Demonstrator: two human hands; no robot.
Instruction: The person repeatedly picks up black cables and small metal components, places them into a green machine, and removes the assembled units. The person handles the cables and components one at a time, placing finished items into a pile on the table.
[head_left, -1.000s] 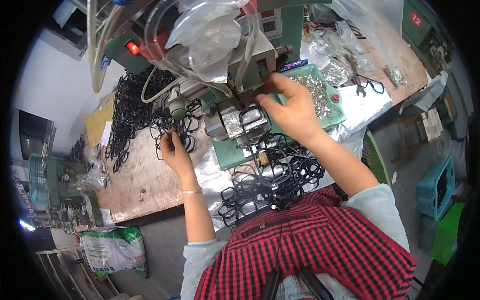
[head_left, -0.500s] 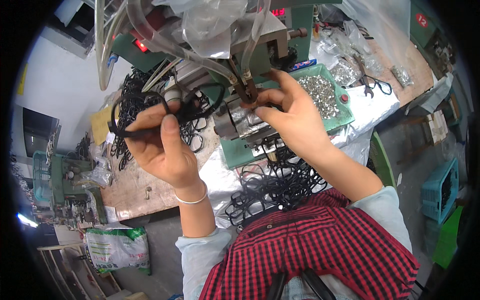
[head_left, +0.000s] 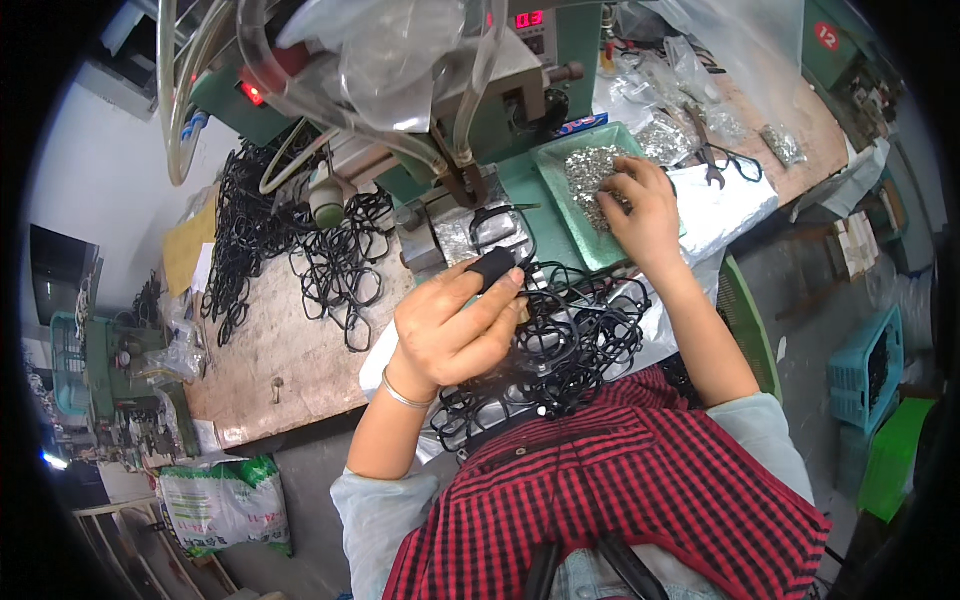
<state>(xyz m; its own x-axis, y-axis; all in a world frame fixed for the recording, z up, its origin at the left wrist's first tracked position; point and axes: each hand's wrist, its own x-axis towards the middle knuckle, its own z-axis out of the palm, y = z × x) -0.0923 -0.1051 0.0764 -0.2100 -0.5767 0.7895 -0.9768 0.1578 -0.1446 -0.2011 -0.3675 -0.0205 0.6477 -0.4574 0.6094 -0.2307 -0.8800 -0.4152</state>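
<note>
My left hand (head_left: 455,325) is closed on a black eyeglass frame (head_left: 530,240), its rims pointing up toward the machine's work block. A black band (head_left: 492,268) covers the tip of one of its fingers. My right hand (head_left: 645,215) reaches into a green tray (head_left: 555,190) heaped with small silvery metal parts (head_left: 590,170). Its fingers curl down among the parts, and what they pinch, if anything, is too small to make out. Just beyond the left hand stands the green bench machine's metal tool head (head_left: 462,185). A tangle of black frames (head_left: 560,340) lies in front of me.
More black eyeglass frames (head_left: 340,270) lie in heaps left of the machine. Clear hoses (head_left: 260,60) hang over the machine. An open-end wrench (head_left: 712,170) and small plastic bags (head_left: 665,140) lie at the right. A teal basket (head_left: 865,370) stands on the floor.
My left hand has come right and nearer with the eyeglass frame, in front of the tool head. My right hand has left the tool head and moved right into the tray.
</note>
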